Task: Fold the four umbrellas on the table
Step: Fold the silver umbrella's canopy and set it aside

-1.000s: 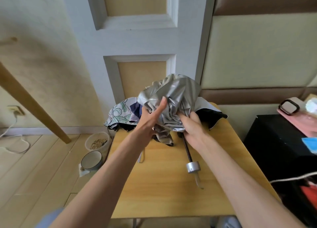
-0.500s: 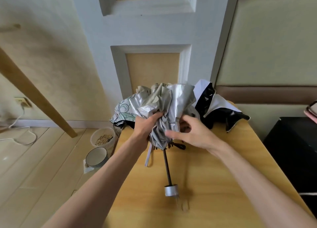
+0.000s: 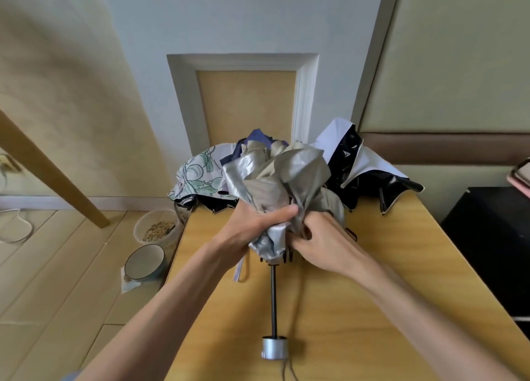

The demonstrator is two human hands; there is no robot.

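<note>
A silver umbrella (image 3: 275,179) stands bunched over the wooden table (image 3: 401,266), its dark shaft running down to a silver handle (image 3: 274,347) near me. My left hand (image 3: 252,228) grips the gathered canopy from the left, thumb across the cloth. From the right, my right hand (image 3: 321,240) is closed on the folds beside it. Behind lie a floral umbrella (image 3: 198,176) at the left, a navy one (image 3: 258,139) partly hidden, and a black-and-white one (image 3: 361,174) at the right.
A white door (image 3: 246,99) rises behind the table. On the floor at the left stand a tub of grain (image 3: 156,228) and a bowl (image 3: 144,261), with a slanted wooden leg (image 3: 51,174) beyond. A black cabinet (image 3: 493,243) flanks the table's right edge.
My right hand has come in from open fingers to closed on the silver canopy. The umbrella's shaft has swung upright toward me, and the camera has tipped downward.
</note>
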